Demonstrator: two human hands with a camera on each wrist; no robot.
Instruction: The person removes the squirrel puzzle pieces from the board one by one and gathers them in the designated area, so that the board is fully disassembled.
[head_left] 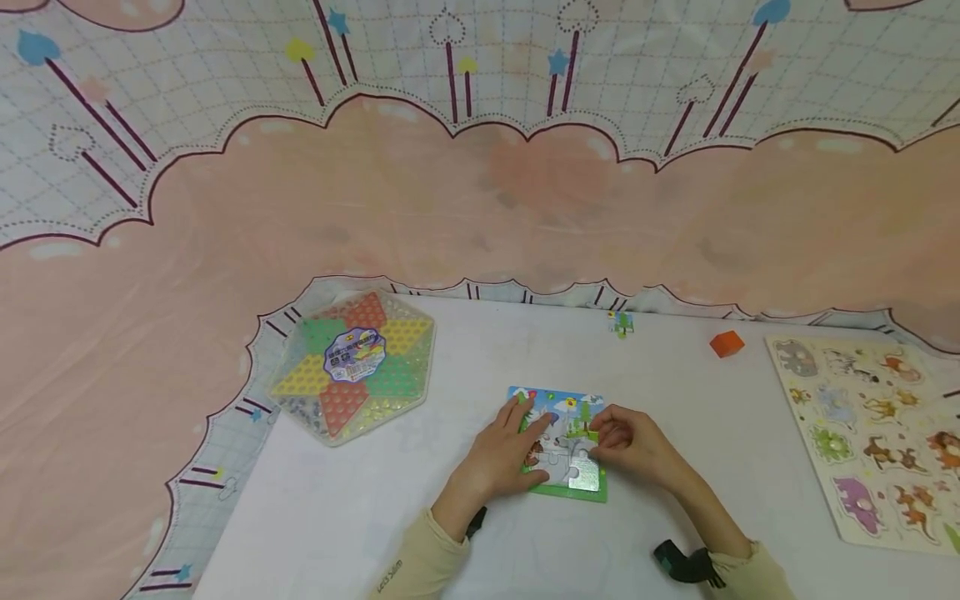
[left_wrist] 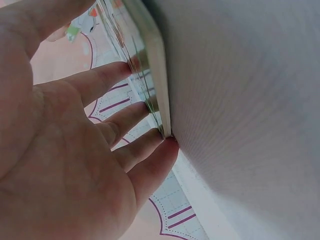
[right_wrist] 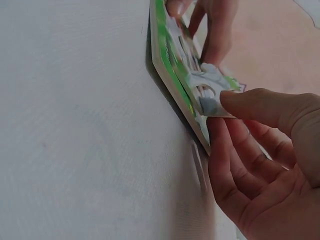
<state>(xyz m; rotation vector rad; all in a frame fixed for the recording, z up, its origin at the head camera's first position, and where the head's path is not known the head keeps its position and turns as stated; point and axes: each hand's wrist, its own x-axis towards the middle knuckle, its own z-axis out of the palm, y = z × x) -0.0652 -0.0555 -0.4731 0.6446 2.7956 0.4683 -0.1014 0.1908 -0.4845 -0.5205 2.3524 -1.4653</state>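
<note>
A small jigsaw puzzle board (head_left: 567, 493) with a green rim and a cartoon animal scene lies on the white table. My left hand (head_left: 495, 454) rests across its left side with fingers spread; in the left wrist view the fingertips (left_wrist: 120, 71) touch the board's face and edge. At the right side, my right hand (head_left: 637, 442) pinches a grey-and-white puzzle piece (right_wrist: 207, 82) between thumb and fingers. The right wrist view shows this piece tilted and raised at its near edge above the board; whether its far edge touches the board I cannot tell.
One loose puzzle piece (head_left: 622, 323) lies near the table's back edge, with an orange block (head_left: 727, 343) to its right. A hexagonal Chinese checkers set (head_left: 405, 383) stands at left. An animal peg board (head_left: 806, 417) lies at far right. Patterned cloth hangs behind the white table (head_left: 337, 508).
</note>
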